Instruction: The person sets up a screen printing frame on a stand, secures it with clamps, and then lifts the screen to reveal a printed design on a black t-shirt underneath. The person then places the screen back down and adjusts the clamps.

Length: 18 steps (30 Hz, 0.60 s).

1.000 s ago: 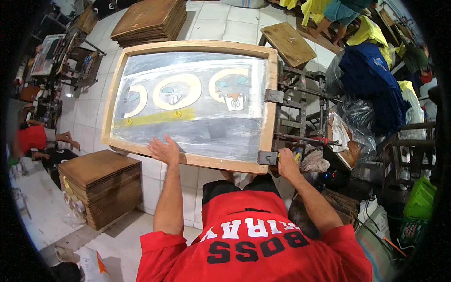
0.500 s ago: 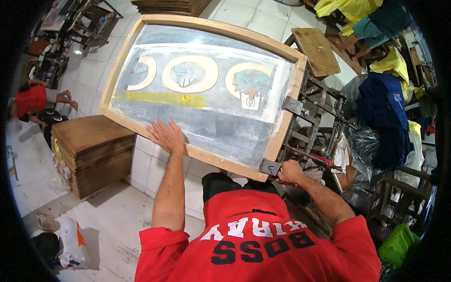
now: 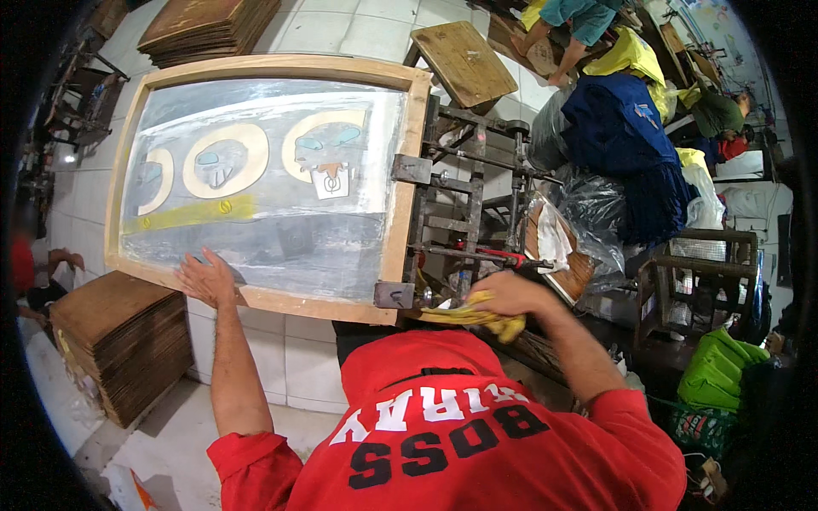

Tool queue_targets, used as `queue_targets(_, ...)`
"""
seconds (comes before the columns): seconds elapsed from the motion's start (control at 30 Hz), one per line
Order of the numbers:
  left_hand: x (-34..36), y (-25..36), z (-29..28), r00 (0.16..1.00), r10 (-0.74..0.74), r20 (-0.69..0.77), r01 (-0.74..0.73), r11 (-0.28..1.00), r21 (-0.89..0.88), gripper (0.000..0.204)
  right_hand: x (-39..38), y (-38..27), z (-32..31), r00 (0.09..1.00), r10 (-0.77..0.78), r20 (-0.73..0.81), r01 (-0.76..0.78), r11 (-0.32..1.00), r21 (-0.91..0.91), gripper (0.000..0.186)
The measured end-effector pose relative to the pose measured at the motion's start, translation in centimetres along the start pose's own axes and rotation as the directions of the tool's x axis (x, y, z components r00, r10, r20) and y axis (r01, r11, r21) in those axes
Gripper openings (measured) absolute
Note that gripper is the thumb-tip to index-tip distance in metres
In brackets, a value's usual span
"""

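A wood-framed screen [image 3: 307, 240] lies across the upper left, with cream rounded shapes, pale blue patches and a yellow band on its grey mesh. Two metal clamps [image 3: 394, 295] hold its right side to a dark metal rack [image 3: 460, 223]. My left hand [image 3: 206, 277] rests with fingers apart on the screen's near edge. My right hand [image 3: 501, 294], slightly blurred, is closed on a crumpled yellow cloth [image 3: 509, 326] just right of the lower clamp.
Board stacks [image 3: 119, 328] stand lower left and upper left [image 3: 204, 25]. A wooden stool [image 3: 460, 60] is behind the screen. Blue fabric [image 3: 613, 128], plastic bags [image 3: 588, 230] and a green bag [image 3: 716, 370] crowd the right. Co-workers [image 3: 584, 25] are at upper right and far left [image 3: 24, 264].
My right hand has left the clamp's side, moved right and now grips the yellow cloth. The screen sits further left in view as the view has turned; my left hand stays at its edge.
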State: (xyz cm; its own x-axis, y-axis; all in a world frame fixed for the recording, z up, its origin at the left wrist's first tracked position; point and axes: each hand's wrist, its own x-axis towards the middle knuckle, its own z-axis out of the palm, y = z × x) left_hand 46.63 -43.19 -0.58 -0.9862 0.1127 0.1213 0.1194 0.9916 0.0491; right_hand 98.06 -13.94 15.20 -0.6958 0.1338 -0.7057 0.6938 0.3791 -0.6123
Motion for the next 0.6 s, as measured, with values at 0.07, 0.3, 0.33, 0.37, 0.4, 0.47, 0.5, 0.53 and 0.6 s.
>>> queue_targets(0.07,0.0,-0.1,-0.4,0.999,0.013,-0.033,-0.012,1.000,0.013,0.064,-4.8,0.8,-5.1,0.948,-0.058,-0.312,0.092,0.991,0.096,0.030)
queue_targets(0.3,-0.4,0.2,-1.0,0.999,-0.005,-0.038,0.004,0.999,-0.043,0.060,-2.9,2.4,-7.4,0.489,-0.227,-0.842,-0.361,0.827,-0.432,0.030)
queue_targets(0.33,-0.3,0.3,-1.1,1.000,-0.013,-0.019,0.012,1.000,-0.028,0.059,-0.1,1.4,-3.7,0.446,-0.108,-0.889,-0.045,0.989,-0.142,0.024)
queue_targets(0.37,-0.4,0.4,-1.4,1.000,-0.022,0.017,0.022,1.000,-0.016,0.059,1.5,0.4,-0.1,0.679,0.092,-0.728,0.060,0.982,0.180,0.022)
queue_targets(0.4,-0.4,0.6,-1.6,0.999,-0.024,0.021,0.025,1.000,-0.019,0.058,3.6,-0.8,3.5,0.757,-0.056,-0.650,0.191,0.972,0.139,0.024)
queue_targets(0.47,-0.5,0.7,-2.1,0.999,-0.016,0.036,0.016,1.000,-0.013,0.056,6.7,-2.5,9.2,0.833,-0.112,-0.542,0.174,0.983,0.065,0.028)
queue_targets(0.5,-0.6,0.8,-2.2,0.998,-0.001,0.069,-0.001,1.000,0.025,0.055,8.1,-2.7,10.8,0.765,-0.209,-0.610,0.239,0.971,-0.034,0.028)
queue_targets(0.53,-0.6,0.8,-2.4,0.995,0.013,0.099,-0.018,0.999,0.049,0.054,9.0,-2.4,11.7,0.796,-0.050,-0.604,0.184,0.969,0.163,0.026)
queue_targets(0.6,-0.7,0.9,-2.5,0.995,0.036,0.090,-0.044,0.996,0.080,0.051,10.3,-1.8,12.6,0.809,0.064,-0.585,0.133,0.948,0.288,0.027)
